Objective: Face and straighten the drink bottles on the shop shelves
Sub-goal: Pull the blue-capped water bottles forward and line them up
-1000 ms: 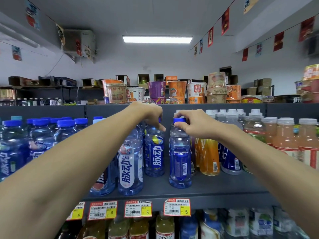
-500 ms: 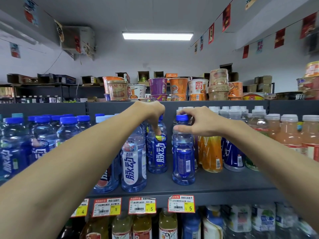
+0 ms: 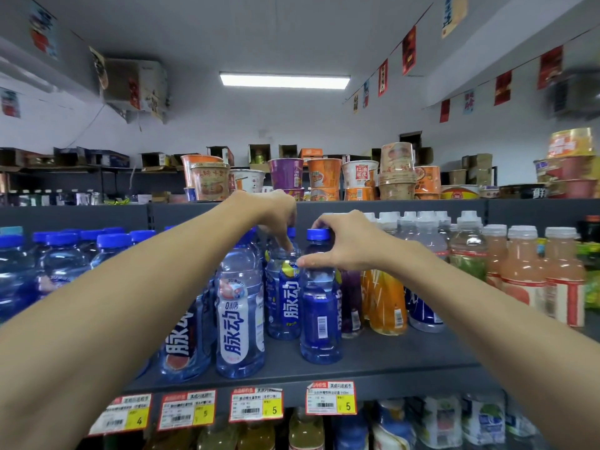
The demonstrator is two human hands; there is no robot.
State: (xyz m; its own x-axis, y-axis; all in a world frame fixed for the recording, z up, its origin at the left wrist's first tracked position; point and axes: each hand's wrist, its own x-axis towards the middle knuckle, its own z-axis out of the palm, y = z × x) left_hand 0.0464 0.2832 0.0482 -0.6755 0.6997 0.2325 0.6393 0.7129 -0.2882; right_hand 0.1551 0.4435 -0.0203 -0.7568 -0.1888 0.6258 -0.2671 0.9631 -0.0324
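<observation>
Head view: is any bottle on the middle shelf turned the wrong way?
Yes. The blue bottle gripped by the right hand shows its barcode outward, while the neighbouring bottle held by the left hand shows its brand lettering.

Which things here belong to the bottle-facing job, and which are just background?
Job:
- left hand, gripping the neck of the lemon-label bottle
- right hand, holding the barcode-out bottle by cap and shoulder
- white-label bottle beside them
- drinks shelf

Background:
- cup noodles on the top shelf
- price tags
- pennants
- ceiling light
</observation>
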